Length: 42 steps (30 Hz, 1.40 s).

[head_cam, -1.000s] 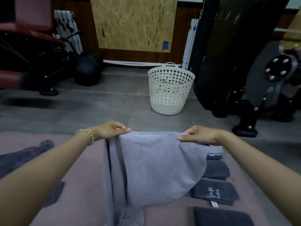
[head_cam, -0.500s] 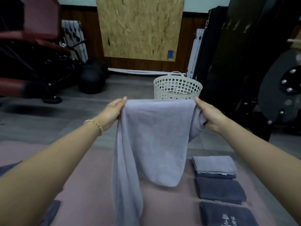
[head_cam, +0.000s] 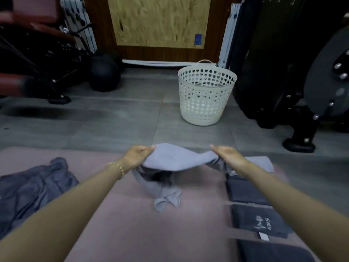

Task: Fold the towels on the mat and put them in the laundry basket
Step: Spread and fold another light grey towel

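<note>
Near the mat's (head_cam: 113, 220) far edge, the left hand (head_cam: 138, 155) and right hand (head_cam: 228, 156) are each pinching an upper corner of the light grey towel (head_cam: 171, 159), which is sagging between them, its lower end bunching on the mat. Motion blur is obscuring its folds.
</note>
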Each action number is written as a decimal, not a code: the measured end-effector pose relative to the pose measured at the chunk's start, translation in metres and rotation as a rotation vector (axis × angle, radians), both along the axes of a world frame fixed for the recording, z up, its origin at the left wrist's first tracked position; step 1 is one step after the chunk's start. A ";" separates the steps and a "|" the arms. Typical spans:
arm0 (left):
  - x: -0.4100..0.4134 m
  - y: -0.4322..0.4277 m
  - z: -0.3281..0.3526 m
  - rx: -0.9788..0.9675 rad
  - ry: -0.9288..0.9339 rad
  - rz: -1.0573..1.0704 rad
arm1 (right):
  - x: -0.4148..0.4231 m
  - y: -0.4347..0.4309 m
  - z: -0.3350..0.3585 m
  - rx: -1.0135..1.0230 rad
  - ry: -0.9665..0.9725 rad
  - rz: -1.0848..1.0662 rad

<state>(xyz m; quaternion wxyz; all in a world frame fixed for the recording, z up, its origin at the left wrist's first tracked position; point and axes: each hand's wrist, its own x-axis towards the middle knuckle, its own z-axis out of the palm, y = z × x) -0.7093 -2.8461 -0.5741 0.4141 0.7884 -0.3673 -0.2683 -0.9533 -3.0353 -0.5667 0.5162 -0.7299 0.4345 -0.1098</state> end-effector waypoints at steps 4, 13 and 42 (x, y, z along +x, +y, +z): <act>-0.014 0.025 -0.100 0.285 0.112 -0.064 | -0.020 0.031 -0.107 0.177 0.244 0.159; 0.000 -0.021 -0.208 0.417 0.219 -0.026 | -0.020 0.010 -0.232 0.465 0.234 -0.065; -0.065 -0.253 -0.198 0.077 0.338 -0.692 | -0.036 -0.036 -0.268 0.661 -0.206 0.014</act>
